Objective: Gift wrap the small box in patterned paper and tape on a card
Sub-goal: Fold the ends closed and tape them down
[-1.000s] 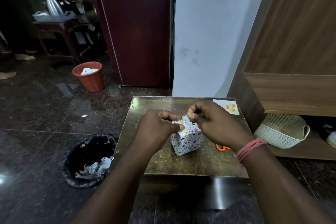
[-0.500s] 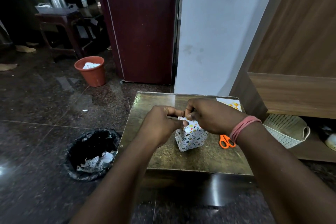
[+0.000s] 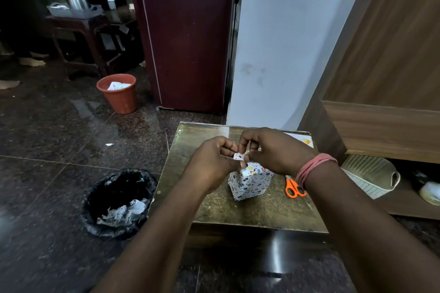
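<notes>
Low table (image 3: 214, 211), worn top — wrapped box (image 3: 250, 182) upright mid-top, orange scissors (image 3: 294, 189) right, card (image 3: 303, 140) far corner.

Wrapped box (image 3: 250, 181) on table (image 3: 250, 211), left hand (image 3: 212, 164) and right hand (image 3: 271, 150) pinching its top paper fold, orange scissors (image 3: 294, 188) just right of the fingers (image 3: 242, 163)

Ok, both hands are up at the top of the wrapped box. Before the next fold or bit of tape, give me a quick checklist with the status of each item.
1. Box stands upright on the table: ok.
2. Sides facing the camera are covered in patterned paper: ok.
3. Left hand pinches the paper at the top edge: ok.
4. Right hand grips the top flap with curled fingers: ok.
5. Top flap folded flat and closed: cannot tell, the hands hide it.
6. Scissors lie on the table beside the box; card sits at the far right corner: ok. Tape: cannot tell, none seen.
</notes>
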